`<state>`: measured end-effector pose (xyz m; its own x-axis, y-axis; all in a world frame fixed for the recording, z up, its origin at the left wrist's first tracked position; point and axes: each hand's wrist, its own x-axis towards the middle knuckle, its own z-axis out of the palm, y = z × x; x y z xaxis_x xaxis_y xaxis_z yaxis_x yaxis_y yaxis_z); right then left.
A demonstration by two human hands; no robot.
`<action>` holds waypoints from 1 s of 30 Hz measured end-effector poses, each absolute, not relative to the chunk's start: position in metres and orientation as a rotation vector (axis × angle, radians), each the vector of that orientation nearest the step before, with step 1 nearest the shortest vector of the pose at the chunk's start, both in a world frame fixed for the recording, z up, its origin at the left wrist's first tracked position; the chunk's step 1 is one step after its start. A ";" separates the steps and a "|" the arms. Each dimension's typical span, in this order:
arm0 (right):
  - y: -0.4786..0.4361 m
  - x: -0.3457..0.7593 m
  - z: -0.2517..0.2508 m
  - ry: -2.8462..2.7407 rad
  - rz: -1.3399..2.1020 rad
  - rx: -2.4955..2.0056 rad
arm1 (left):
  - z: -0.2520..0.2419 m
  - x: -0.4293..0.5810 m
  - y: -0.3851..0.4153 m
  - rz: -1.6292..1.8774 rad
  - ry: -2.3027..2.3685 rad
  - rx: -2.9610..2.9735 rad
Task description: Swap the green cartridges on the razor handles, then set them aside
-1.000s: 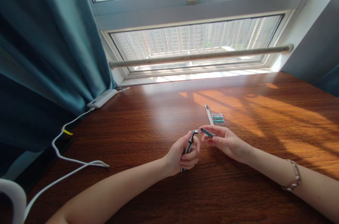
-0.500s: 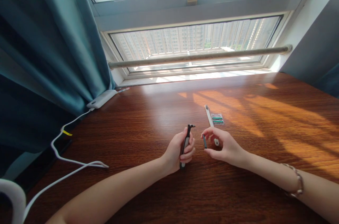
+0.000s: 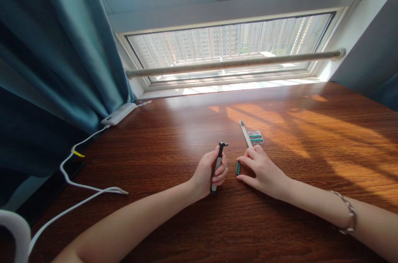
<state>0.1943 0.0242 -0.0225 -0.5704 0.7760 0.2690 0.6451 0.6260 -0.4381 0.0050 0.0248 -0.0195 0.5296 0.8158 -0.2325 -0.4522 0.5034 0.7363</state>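
Note:
My left hand is wrapped round the grey and black handle of a razor, whose bare head points up and away from me. To its right, my right hand pinches a dark razor blade cartridge with a green stripe between thumb and fingertips. The cartridge is apart from the razor. Beyond my right hand lies a white toothbrush, its near end hidden by the hand. Next to the brush sits a clear case with green-striped cartridges in it.
A white power strip lies at the table's far left by the blue curtain. Its white cable loops along the left side of the wooden table. A window with a pipe stands behind the table.
My right hand has turned the cartridge, so its green-striped face now shows, and covers the toothbrush's near end. My left hand keeps its grip on the razor, almost unmoved.

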 end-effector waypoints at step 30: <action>0.046 0.215 -0.018 -2.039 0.428 -1.294 | -0.012 0.000 0.010 1.022 0.952 1.550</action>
